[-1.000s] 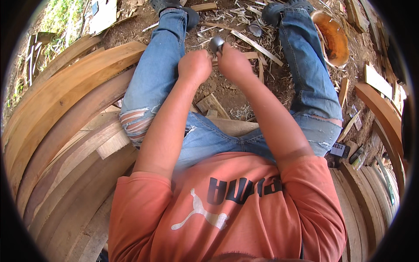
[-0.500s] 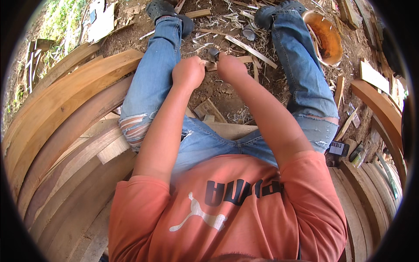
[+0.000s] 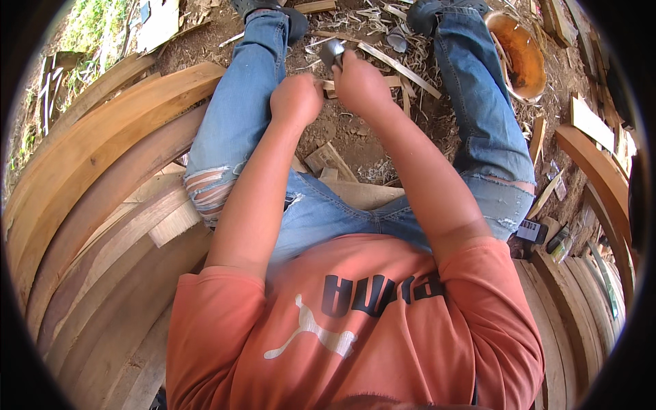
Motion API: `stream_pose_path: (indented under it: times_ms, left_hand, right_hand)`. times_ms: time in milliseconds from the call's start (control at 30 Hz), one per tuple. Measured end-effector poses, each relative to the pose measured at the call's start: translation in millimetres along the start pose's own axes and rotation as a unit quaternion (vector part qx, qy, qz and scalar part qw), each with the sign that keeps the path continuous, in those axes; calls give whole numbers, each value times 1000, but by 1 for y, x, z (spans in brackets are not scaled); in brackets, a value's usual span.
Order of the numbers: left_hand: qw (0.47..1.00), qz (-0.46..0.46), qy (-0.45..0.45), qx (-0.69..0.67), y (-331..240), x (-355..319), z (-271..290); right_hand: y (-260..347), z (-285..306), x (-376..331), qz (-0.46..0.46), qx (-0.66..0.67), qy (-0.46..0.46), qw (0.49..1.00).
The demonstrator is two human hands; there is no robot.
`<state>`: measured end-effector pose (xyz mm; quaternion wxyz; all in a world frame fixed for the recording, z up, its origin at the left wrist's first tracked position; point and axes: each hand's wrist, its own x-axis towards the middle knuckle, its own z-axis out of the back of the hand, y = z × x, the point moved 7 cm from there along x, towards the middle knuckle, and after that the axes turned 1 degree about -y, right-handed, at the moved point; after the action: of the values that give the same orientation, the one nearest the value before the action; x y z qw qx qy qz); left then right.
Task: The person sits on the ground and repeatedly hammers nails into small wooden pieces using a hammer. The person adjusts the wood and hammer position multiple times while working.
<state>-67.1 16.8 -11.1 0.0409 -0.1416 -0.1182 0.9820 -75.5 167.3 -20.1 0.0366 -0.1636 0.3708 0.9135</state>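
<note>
My right hand is closed around a tool with a shiny grey metal end, which sticks out past the thumb side; its exact kind is hidden by the fist. Just to its left, my left hand is closed too, knuckles up. Whatever lies in the left fingers is too hidden to name. A pale strip of wood shows behind the hands, and I cannot tell whether either hand touches it. Both hands are held out over the ground between my lower legs.
Curled shavings and a long thin stick litter the dirt. An orange hollow container lies beyond my right leg. Curved planks are stacked at my left, with more boards at right near a phone-like device.
The right hand has lifted slightly away from me, and the tool's metal end now shows larger and farther up. My left hand stays nearly in place. The whole view has shifted a little.
</note>
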Motion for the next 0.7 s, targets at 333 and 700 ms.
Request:
stream_pose_path:
  times_ms: [333, 700]
  left_hand:
    - [999, -12, 4, 32, -9, 4, 7]
    - [998, -43, 20, 42, -21, -5, -1]
  right_hand:
    - [-58, -20, -3, -60, -62, 62, 994]
    - [-51, -40, -4, -40, -88, 116, 989]
